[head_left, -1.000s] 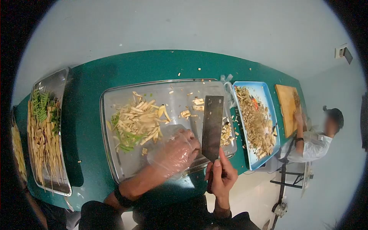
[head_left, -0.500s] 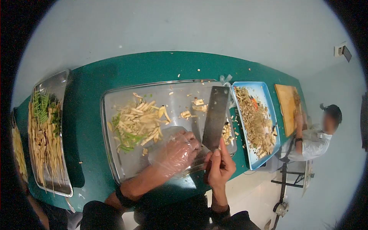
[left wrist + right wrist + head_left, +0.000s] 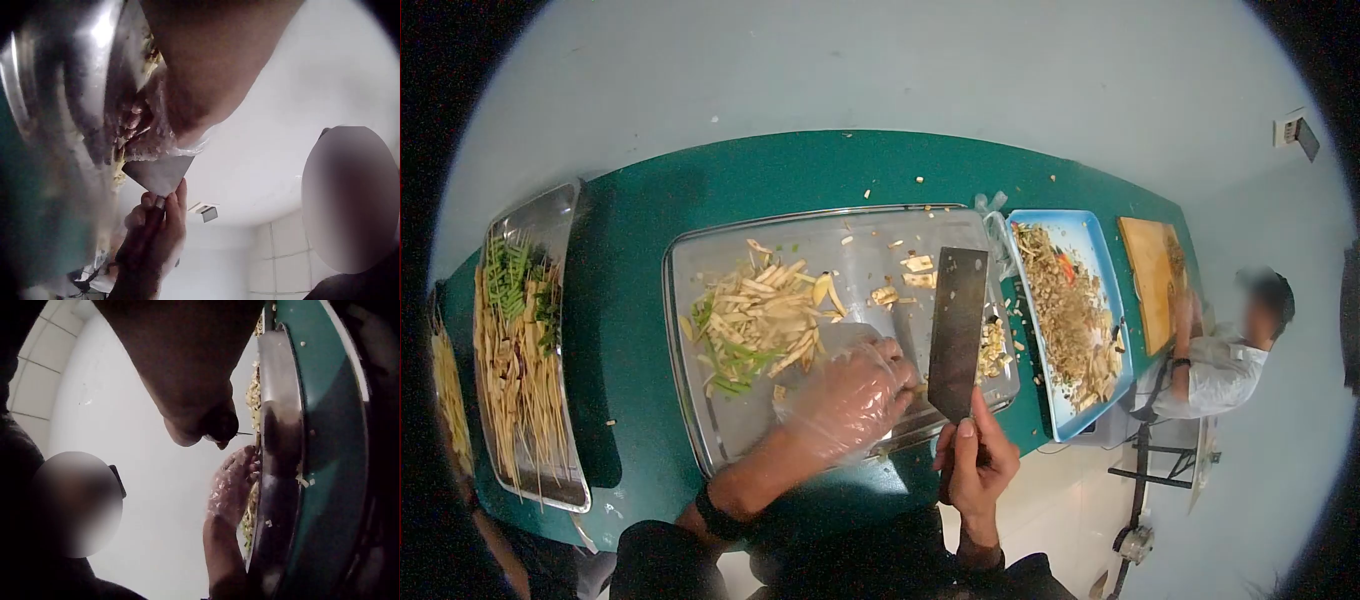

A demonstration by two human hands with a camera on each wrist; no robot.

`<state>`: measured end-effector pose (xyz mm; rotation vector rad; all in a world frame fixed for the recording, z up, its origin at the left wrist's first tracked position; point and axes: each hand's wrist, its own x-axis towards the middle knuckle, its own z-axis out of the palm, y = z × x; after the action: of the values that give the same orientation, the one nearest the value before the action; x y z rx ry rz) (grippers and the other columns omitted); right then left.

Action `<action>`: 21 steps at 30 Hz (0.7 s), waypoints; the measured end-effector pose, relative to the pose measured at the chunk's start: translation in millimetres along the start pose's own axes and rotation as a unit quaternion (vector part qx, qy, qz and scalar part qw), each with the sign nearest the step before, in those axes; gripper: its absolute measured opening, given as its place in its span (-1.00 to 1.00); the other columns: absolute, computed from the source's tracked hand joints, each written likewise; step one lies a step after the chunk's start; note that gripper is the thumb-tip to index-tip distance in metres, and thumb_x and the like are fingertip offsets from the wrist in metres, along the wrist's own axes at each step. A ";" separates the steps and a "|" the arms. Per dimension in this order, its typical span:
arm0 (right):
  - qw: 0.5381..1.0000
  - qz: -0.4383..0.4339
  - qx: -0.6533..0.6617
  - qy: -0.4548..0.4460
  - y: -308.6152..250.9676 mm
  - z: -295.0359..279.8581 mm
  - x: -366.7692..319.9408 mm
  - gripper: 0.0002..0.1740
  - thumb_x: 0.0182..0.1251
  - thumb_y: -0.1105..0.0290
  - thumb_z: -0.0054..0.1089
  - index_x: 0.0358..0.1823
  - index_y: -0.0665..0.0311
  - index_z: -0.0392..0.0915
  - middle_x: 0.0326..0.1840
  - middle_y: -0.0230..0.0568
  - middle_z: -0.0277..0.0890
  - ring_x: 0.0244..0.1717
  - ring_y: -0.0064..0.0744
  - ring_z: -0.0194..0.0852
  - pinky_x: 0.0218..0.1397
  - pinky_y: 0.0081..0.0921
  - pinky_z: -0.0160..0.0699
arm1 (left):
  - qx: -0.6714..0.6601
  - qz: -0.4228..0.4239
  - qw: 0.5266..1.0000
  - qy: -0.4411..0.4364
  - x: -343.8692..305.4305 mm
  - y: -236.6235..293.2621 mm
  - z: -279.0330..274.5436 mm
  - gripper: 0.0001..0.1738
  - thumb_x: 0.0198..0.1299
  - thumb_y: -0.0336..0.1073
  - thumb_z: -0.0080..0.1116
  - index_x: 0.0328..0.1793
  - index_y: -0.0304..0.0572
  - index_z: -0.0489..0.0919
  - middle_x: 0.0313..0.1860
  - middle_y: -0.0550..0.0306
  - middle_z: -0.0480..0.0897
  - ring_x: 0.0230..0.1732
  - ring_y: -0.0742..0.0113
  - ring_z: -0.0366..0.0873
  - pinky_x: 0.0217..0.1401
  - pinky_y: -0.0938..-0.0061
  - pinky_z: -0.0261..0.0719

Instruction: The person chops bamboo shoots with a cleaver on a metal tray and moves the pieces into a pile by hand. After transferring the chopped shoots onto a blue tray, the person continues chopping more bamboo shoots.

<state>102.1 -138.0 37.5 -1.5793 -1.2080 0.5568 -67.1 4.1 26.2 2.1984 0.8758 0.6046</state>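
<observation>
My right hand (image 3: 980, 465) grips the handle of a cleaver (image 3: 957, 335), thumb and forefinger at the base of its broad dark blade. Left of the blade, my left hand (image 3: 855, 395), in a clear plastic glove, curls its fingers down over a small pale food piece, mostly hidden beneath them. Both work low over a metal tray (image 3: 862, 240). Pale strips mixed with green ones (image 3: 760, 320) lie at the tray's left. Whitish chunks (image 3: 917, 280) and diced bits (image 3: 993, 350) sit around the blade. In the left wrist view the cleaver (image 3: 165, 175) shows beyond the glove.
A blue tray (image 3: 1055, 425) of chopped bits stands right of the metal tray, with a wooden board (image 3: 1145, 275) beyond it. Another person (image 3: 1215, 375) works at that board. Leftward, a second metal tray (image 3: 565, 230) holds skewers with green pieces. Scraps dot the green table (image 3: 800, 170).
The cleaver tilts and shifts slightly right half a second ago, then stands more upright and further left now. My left hand stays almost in place.
</observation>
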 end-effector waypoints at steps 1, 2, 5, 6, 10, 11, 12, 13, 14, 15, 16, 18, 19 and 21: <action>1.000 -0.001 0.011 -0.007 -1.0 1.1 1.3 -0.49 0.76 0.47 0.05 0.64 0.31 0.49 -0.49 -0.23 0.65 -0.63 -0.62 0.47 -0.56 -0.62 0.41 | 0.000 0.000 1.000 0.000 0.1 -0.2 0.9 -0.87 0.28 -0.23 0.45 -0.10 0.01 0.76 -0.08 0.09 0.68 0.08 -0.09 0.66 0.07 -0.05 0.68; 1.000 0.000 0.012 -0.008 -0.8 1.7 2.4 -0.49 0.76 0.47 0.05 0.64 0.31 0.49 -0.49 -0.23 0.65 -0.63 -0.62 0.47 -0.56 -0.62 0.41 | 0.011 0.009 1.000 0.007 -0.2 -1.0 2.3 -0.87 0.26 -0.24 0.46 -0.12 -0.01 0.76 -0.07 0.11 0.68 0.09 -0.08 0.66 0.07 -0.04 0.69; 1.000 -0.018 -0.005 -0.022 -1.7 3.2 5.0 -0.50 0.75 0.49 0.06 0.63 0.29 0.51 -0.49 -0.25 0.64 -0.62 -0.62 0.48 -0.56 -0.61 0.41 | 0.027 0.025 0.999 0.016 0.0 -2.9 2.9 -0.87 0.22 -0.25 0.47 -0.16 -0.03 0.76 -0.06 0.13 0.67 0.11 -0.06 0.65 0.07 -0.02 0.70; 1.000 -0.004 -0.013 -0.026 -3.8 3.7 6.0 -0.50 0.74 0.49 0.07 0.63 0.28 0.52 -0.49 -0.26 0.64 -0.62 -0.62 0.48 -0.55 -0.61 0.41 | 0.033 0.034 0.999 0.017 0.1 -3.4 2.6 -0.87 0.20 -0.26 0.48 -0.18 -0.05 0.76 -0.06 0.14 0.67 0.11 -0.05 0.65 0.07 -0.01 0.70; 0.998 0.054 -0.033 -0.018 -8.3 8.0 14.5 -0.50 0.64 0.56 0.18 0.55 0.36 0.60 -0.46 -0.33 0.68 -0.44 -0.66 0.58 -0.29 -0.56 0.61 | 0.030 0.044 0.998 0.034 -1.0 -7.5 7.5 -0.87 0.19 -0.28 0.47 -0.18 -0.06 0.76 -0.06 0.14 0.67 0.12 -0.05 0.64 0.06 0.00 0.71; 0.998 0.052 -0.033 -0.016 -4.0 11.0 17.8 -0.50 0.64 0.56 0.18 0.55 0.36 0.60 -0.46 -0.33 0.68 -0.44 -0.66 0.58 -0.29 -0.56 0.61 | 0.031 0.045 0.998 0.034 -0.7 -7.7 8.2 -0.87 0.18 -0.28 0.47 -0.18 -0.06 0.76 -0.07 0.14 0.67 0.11 -0.05 0.64 0.07 0.00 0.71; 0.999 0.013 -0.040 -0.007 3.2 15.8 22.6 -0.50 0.69 0.53 0.14 0.59 0.33 0.56 -0.47 -0.31 0.65 -0.52 -0.65 0.52 -0.41 -0.59 0.51 | 0.032 0.046 0.998 0.034 -0.1 -7.5 8.6 -0.87 0.18 -0.28 0.47 -0.18 -0.06 0.76 -0.08 0.14 0.68 0.11 -0.04 0.64 0.07 0.00 0.71; 0.999 -0.026 -0.047 0.002 6.5 19.0 26.8 -0.50 0.74 0.50 0.09 0.63 0.29 0.52 -0.48 -0.29 0.62 -0.60 -0.65 0.47 -0.54 -0.61 0.41 | 0.032 0.049 0.998 0.034 0.6 -7.1 8.7 -0.87 0.18 -0.28 0.47 -0.18 -0.06 0.76 -0.08 0.14 0.68 0.11 -0.04 0.64 0.07 0.00 0.71; 0.998 -0.029 -0.048 0.004 5.7 19.7 29.5 -0.50 0.74 0.50 0.09 0.63 0.29 0.52 -0.48 -0.29 0.62 -0.60 -0.65 0.47 -0.54 -0.61 0.41 | 0.033 0.049 0.998 0.030 1.1 -7.0 9.0 -0.86 0.18 -0.28 0.47 -0.17 -0.07 0.76 -0.08 0.14 0.68 0.10 -0.05 0.64 0.08 0.01 0.71; 0.999 -0.006 -0.037 0.015 1.3 21.2 33.0 -0.50 0.68 0.52 0.14 0.58 0.33 0.57 -0.45 -0.27 0.69 -0.52 -0.64 0.54 -0.42 -0.58 0.51 | 0.033 0.046 0.998 0.027 1.4 -6.9 8.9 -0.85 0.18 -0.28 0.47 -0.16 -0.07 0.76 -0.08 0.13 0.68 0.09 -0.05 0.63 0.08 0.01 0.71; 0.999 0.018 -0.026 0.024 -1.1 22.1 34.2 -0.50 0.63 0.54 0.19 0.54 0.36 0.61 -0.43 -0.26 0.75 -0.45 -0.64 0.61 -0.30 -0.55 0.61 | 0.033 0.046 0.998 0.028 1.4 -6.6 8.3 -0.85 0.18 -0.28 0.47 -0.16 -0.07 0.76 -0.08 0.13 0.68 0.09 -0.05 0.63 0.08 0.01 0.71; 0.999 0.016 -0.005 0.031 -0.6 15.8 27.8 -0.50 0.63 0.53 0.18 0.53 0.36 0.61 -0.42 -0.25 0.76 -0.45 -0.64 0.61 -0.31 -0.56 0.59 | 0.027 0.052 0.998 0.034 0.8 -6.6 6.6 -0.85 0.18 -0.27 0.46 -0.16 -0.08 0.75 -0.07 0.13 0.69 0.10 -0.05 0.63 0.09 0.01 0.71; 0.999 0.015 0.015 0.040 -0.1 10.8 23.4 -0.50 0.63 0.53 0.18 0.53 0.35 0.62 -0.42 -0.24 0.76 -0.46 -0.63 0.61 -0.33 -0.56 0.58 | 0.027 0.050 0.998 0.036 0.3 -6.6 7.2 -0.85 0.18 -0.27 0.46 -0.16 -0.08 0.75 -0.07 0.13 0.69 0.10 -0.05 0.63 0.09 0.01 0.71; 1.000 -0.016 -0.001 0.022 4.2 0.4 14.7 -0.49 0.69 0.50 0.11 0.59 0.34 0.54 -0.47 -0.24 0.70 -0.55 -0.63 0.53 -0.45 -0.58 0.48 | 0.045 0.046 0.997 0.041 0.2 -7.0 10.9 -0.86 0.18 -0.28 0.45 -0.17 -0.08 0.74 -0.08 0.14 0.68 0.09 -0.04 0.64 0.08 0.02 0.71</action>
<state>109.3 -124.5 36.7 -1.5636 -1.2000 0.4971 -63.0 3.5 13.9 2.3189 0.8634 0.7159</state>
